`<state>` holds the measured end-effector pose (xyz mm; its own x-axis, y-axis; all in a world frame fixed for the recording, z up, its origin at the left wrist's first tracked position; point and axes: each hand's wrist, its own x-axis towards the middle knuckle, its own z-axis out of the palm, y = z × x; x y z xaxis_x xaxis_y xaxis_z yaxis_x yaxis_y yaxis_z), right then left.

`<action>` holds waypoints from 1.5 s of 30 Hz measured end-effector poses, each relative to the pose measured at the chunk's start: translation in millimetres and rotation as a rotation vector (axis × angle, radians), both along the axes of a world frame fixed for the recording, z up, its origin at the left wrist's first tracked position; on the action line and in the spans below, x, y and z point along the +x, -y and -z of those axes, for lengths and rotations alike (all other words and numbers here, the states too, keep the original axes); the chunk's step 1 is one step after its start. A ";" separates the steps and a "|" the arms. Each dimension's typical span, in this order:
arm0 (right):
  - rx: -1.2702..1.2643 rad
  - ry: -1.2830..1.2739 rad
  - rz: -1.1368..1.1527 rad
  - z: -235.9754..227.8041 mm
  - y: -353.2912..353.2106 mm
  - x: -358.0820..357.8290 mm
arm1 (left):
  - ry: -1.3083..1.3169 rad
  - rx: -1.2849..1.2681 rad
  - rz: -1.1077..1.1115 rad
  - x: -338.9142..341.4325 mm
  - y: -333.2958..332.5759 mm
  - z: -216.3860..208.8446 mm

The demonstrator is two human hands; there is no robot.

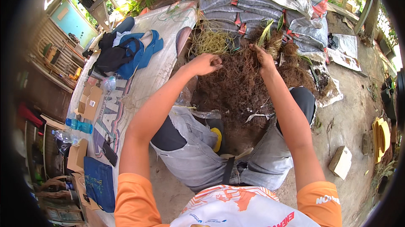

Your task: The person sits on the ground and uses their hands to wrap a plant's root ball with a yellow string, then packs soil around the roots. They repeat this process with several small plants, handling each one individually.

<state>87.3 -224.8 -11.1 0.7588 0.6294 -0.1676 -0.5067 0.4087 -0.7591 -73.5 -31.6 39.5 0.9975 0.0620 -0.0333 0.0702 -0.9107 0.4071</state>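
Observation:
A heap of brown, fibrous root matter and soil [236,87] lies in front of me, between my knees and some stacked sacks. Over its left side is my left hand [206,64], with fingers curled and soiled tips; whatever they may hold is hidden. My right hand [262,56] is at the heap's upper right, fingers stretched toward the roots, with no held thing visible. Beyond my left hand sits a tangle of pale yellow-green roots [211,42]. Long green leaves [265,33] and a bundled root clump [275,44] stand just past my right hand.
Grey filled sacks [257,5] are stacked at the far side. On the left, a sheet-covered platform [143,79] bears a blue bag [139,54], a cardboard box [89,100], a bottle [79,125] and a phone [110,154]. A pale block [341,162] sits on the floor at right.

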 end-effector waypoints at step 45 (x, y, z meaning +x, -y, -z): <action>-0.343 -0.353 0.337 93.8 -76.6 68.6 | 0.178 -0.966 -0.313 282.7 -111.5 176.3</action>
